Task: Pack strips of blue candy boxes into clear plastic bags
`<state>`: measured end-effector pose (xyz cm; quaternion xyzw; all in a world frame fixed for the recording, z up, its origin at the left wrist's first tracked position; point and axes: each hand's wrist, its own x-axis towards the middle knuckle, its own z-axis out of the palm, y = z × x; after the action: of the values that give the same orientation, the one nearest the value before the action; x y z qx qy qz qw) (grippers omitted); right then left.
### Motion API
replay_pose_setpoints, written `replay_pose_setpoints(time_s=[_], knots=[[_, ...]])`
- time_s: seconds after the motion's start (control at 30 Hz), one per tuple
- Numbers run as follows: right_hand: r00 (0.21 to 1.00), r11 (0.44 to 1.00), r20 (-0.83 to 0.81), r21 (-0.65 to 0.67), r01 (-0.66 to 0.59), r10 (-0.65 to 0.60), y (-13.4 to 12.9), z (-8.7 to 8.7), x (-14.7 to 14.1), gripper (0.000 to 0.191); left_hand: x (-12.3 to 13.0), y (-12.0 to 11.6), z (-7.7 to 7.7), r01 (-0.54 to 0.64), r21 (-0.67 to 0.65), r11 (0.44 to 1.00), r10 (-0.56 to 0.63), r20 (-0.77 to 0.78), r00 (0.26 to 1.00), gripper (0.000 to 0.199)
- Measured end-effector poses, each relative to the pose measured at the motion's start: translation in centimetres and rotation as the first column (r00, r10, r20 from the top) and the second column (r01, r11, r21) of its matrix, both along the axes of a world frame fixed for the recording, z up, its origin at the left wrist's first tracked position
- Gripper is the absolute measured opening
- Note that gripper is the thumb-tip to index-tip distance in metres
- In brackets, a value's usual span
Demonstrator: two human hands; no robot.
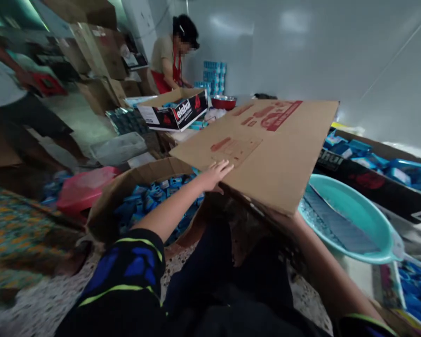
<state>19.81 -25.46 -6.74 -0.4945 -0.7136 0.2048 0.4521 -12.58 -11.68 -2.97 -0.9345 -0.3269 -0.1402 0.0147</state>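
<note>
A flattened cardboard box, brown with red print, is held up in front of me and tilted. My left hand grips its near left edge, fingers on the top face and thumb at the rim. Under the near right corner, my right hand holds the cardboard from below; its fingers are hidden. Below my left forearm stands an open round-sided carton of small blue packets. Close to my right forearm is a turquoise basin with a grey ribbed panel in it.
A black-sided carton of blue packs lies at right. Ahead, a person in a red apron works behind another printed carton and a red bowl. A pink stool and other people are at left. Stacked boxes stand behind.
</note>
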Motion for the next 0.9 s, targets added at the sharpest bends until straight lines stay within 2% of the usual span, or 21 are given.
replay_pose_setpoints(time_s=[0.07,0.13,0.2,0.27,0.37,0.43,0.6,0.7,0.8,0.9], knots=[[0.998,0.999,-0.038,0.022,0.043,-0.042,0.1,-0.5,0.8,0.048,0.3,1.4,-2.0,0.034,0.031,0.999,-0.035,0.051,0.998,0.067],[0.989,0.994,-0.099,0.017,0.107,-0.105,-0.1,-1.0,1.0,0.048,-0.1,1.6,-3.4,0.057,0.094,0.994,-0.068,0.118,0.991,0.058],[0.979,0.987,-0.134,-0.006,0.158,-0.157,-0.3,-0.7,0.6,0.046,-0.6,1.5,-3.5,0.072,0.149,0.986,-0.098,0.173,0.98,0.061],[0.969,0.976,-0.117,-0.033,0.216,-0.218,-0.7,0.4,-0.2,0.046,-0.9,1.5,-2.7,0.069,0.204,0.977,-0.117,0.236,0.965,0.062],[0.964,0.97,-0.13,-0.102,0.219,-0.231,-1.7,1.9,-1.7,0.049,-1.0,1.9,-0.2,-0.006,0.285,0.958,-0.113,0.396,0.912,0.054],[0.957,0.977,-0.215,-0.139,0.165,-0.192,-2.6,1.8,-2.6,0.054,-1.0,2.5,1.9,-0.094,0.315,0.944,-0.092,0.526,0.846,0.047],[0.931,0.959,-0.313,-0.261,0.106,-0.188,-5.1,-1.9,-4.1,0.06,-2.4,4.2,7.1,-0.341,0.307,0.889,0.021,0.717,0.697,0.028],[0.927,0.941,-0.331,-0.332,0.063,-0.179,-6.4,-3.8,-4.9,0.06,-4.0,5.3,9.7,-0.473,0.274,0.837,0.093,0.781,0.618,0.031],[0.912,0.922,-0.363,-0.385,0.04,-0.191,-7.4,-4.6,-5.6,0.062,-5.7,6.3,12.2,-0.564,0.23,0.793,0.137,0.835,0.533,0.033],[0.906,0.91,-0.381,-0.414,0.012,-0.185,-8.0,-4.9,-5.8,0.063,-7.3,7.4,14.9,-0.599,0.179,0.78,0.149,0.877,0.457,0.027]])
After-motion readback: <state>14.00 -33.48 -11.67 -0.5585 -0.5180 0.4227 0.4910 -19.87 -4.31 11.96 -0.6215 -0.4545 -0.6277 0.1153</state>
